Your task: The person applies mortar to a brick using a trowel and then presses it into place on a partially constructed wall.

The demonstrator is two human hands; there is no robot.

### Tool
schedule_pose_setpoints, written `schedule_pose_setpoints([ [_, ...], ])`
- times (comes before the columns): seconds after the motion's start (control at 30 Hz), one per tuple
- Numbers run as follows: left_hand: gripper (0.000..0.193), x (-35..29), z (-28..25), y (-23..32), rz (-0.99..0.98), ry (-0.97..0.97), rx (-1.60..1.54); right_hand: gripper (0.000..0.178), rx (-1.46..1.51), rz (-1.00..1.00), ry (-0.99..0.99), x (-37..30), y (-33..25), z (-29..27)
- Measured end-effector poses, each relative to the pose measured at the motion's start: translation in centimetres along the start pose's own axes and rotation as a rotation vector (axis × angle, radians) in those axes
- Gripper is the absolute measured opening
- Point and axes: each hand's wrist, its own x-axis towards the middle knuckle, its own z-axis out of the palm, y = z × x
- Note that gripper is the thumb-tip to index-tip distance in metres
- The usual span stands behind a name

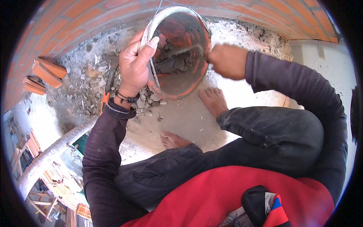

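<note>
At twelve o'clock, up near the brick wall, is a round bucket (202,77), its mouth facing the viewer. The orange inside is smeared grey, and wet-looking mortar (172,67) lies within. A thin wire handle (158,12) rises from the far edge.

At the bucket's nine o'clock, the left hand (137,66) grips the pale rim, thumb lying over the edge and pointing up. A dark bracelet (127,99) circles that wrist. At the bucket's three o'clock, the right hand (228,61) is curled into a fist just beside the rim; it is slightly blurred, and I cannot tell whether it holds anything.

Below the bucket, two bare feet rest on the dusty floor (185,123): the right foot (214,101) at the bucket's five o'clock, the left foot (174,140) at its six.

Toward ten o'clock, grey rubble (73,102) is scattered, and a tool with an orange handle (105,100) lies among it, near the left wrist. Farther out at ten are loose bricks (49,73). The brick wall (83,22) curves from ten to two. Between eight and nine, a thick pale pole (56,155) slants past stacked bricks (58,178). At six are dark trousers (264,128) and a red top (211,193).
</note>
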Motion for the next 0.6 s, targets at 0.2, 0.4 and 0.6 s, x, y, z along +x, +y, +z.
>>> schedule_pose_setpoints([
  [0.2, 0.019, 0.6, -0.6, -0.4, -0.102, 0.057, -0.052, 0.021, 0.083, -0.04, -0.053, 0.3, -0.3, 1.7],
  [0.4, 0.037, 0.7, -0.7, -0.9, -0.117, 0.031, -0.057, 0.021, -0.089, -0.072, 0.324, 1.1, -0.5, -1.7],
  [0.6, 0.029, 1.1, -0.8, -0.8, -0.159, 0.09, -0.126, 0.016, -0.117, -0.007, 0.134, 1.8, -0.2, -0.5],
])
